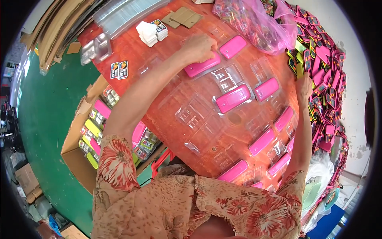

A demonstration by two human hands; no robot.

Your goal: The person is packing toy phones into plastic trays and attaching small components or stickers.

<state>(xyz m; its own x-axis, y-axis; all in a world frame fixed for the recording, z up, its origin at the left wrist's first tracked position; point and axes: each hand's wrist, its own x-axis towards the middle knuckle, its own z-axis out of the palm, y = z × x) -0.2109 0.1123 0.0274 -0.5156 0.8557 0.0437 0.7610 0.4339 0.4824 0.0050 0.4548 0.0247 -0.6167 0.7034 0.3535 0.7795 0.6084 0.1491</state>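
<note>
My left hand (200, 47) is closed, its curled fingers at the far edge of a pink plastic case (203, 67) in a clear blister tray. Just right of it lies another pink case (233, 47). Nearer me, two more pink cases, one large (234, 98) and one smaller (267, 89), sit in clear trays. My right hand (304, 87) reaches to the table's right edge, fingers together at a yellow-green plastic piece (300, 70) beside the heap; its fingertips are partly hidden. Clear empty blister trays (195, 113) lie across the red-brown table.
A big heap of pink and black pieces (324, 87) lines the right side, below a pink plastic bag (258, 30). White card stacks (147, 34), two printed cards (119, 70) and stacked clear trays (127, 16) lie far left. A carton (75, 159) of packed cases stands lower left.
</note>
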